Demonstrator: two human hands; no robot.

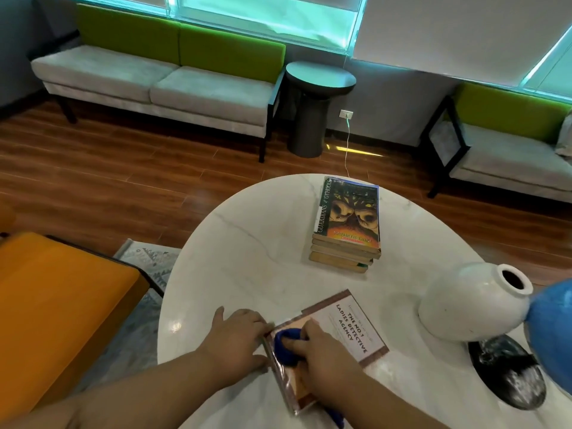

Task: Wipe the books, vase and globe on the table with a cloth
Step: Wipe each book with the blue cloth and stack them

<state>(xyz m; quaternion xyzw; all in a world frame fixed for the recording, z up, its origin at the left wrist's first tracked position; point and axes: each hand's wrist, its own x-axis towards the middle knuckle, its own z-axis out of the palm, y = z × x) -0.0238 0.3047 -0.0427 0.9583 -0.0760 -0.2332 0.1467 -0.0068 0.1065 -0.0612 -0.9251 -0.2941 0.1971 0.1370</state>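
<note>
Blue cloth, bunched, was gripped in the right hand and pressed onto the cover of a single book lying near the front edge of the white marble surface. Item two: the left hand lay flat, fingers against that book's left edge. A stack of books stood further back, with a white vase and a blue globe at the right.

A paperback titled "The No. 1 Ladies Detective Agency" lies flat and skewed near the front of the round white table with a bunched blue cloth on its cover, a stack of paperbacks lies farther back, and at the right a round white vase stands just beside a blue globe on a dark base.
</note>
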